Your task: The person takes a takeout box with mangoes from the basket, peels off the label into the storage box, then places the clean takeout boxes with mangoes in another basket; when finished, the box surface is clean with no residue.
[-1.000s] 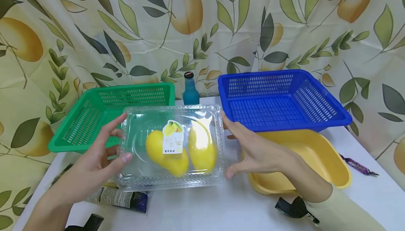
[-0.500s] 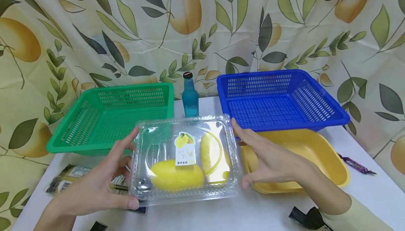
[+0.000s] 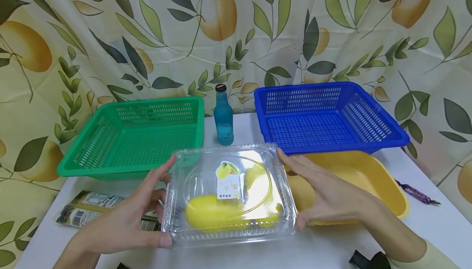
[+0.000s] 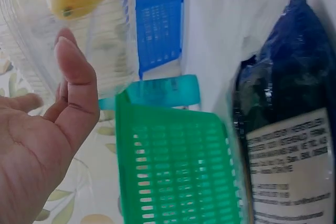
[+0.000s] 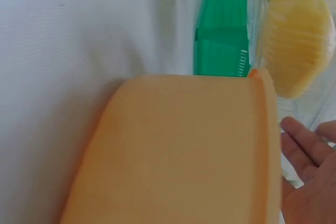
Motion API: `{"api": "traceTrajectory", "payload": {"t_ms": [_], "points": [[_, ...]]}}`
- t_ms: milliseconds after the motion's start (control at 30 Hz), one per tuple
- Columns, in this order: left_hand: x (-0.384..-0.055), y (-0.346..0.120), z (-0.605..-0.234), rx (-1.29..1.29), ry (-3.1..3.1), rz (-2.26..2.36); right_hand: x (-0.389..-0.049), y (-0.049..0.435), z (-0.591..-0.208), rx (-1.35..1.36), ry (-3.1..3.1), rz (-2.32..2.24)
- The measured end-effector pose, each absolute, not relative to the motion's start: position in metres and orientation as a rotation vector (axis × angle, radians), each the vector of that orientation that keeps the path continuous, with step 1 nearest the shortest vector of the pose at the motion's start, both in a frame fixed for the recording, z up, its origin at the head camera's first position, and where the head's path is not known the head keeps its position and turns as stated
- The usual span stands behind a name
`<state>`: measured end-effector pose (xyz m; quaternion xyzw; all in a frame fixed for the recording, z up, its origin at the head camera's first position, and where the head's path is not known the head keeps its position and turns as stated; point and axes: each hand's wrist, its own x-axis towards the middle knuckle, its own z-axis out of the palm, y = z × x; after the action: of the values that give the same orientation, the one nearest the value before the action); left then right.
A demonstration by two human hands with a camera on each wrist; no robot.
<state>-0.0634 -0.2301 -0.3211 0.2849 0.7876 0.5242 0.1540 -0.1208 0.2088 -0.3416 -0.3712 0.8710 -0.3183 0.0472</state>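
Both hands hold a clear plastic clamshell box (image 3: 199, 170) over the front middle of the table. Through its lid show yellow mangoes (image 3: 214, 213), and a white label (image 3: 228, 185) is stuck on top. My left hand (image 3: 127, 222) grips the left side, thumb at the near corner and fingers reaching behind. On the opposite side, my right hand (image 3: 328, 189) grips the box with its thumb low and index finger by the far corner. In the right wrist view a mango (image 5: 296, 40) shows through the plastic above the right fingertips (image 5: 294, 127).
A green basket (image 3: 162, 138) stands back left, a blue basket (image 3: 309, 132) back right. Between them is a blue bottle (image 3: 223, 119). The yellow basin (image 3: 383, 179) sits partly behind my right hand. A printed packet (image 3: 85, 209) lies at left, a purple-wrapped item (image 3: 416, 192) at right.
The box has come down and nearer, shifting right with both hands. One mango inside now lies sideways along the near edge. More of the blue bottle and packet shows.
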Motion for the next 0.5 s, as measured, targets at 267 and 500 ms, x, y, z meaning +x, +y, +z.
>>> {"api": "traceTrajectory", "payload": {"t_ms": [267, 500], "points": [[-0.069, -0.237, -0.334, 0.848, 2.119, 1.478, -0.121, 0.209, -0.346, -1.088, 2.65, -0.901], [-0.071, -0.234, -0.339, 0.876, 2.219, 1.393, -0.127, 0.21, -0.35, -1.087, 2.641, -0.868]]}}
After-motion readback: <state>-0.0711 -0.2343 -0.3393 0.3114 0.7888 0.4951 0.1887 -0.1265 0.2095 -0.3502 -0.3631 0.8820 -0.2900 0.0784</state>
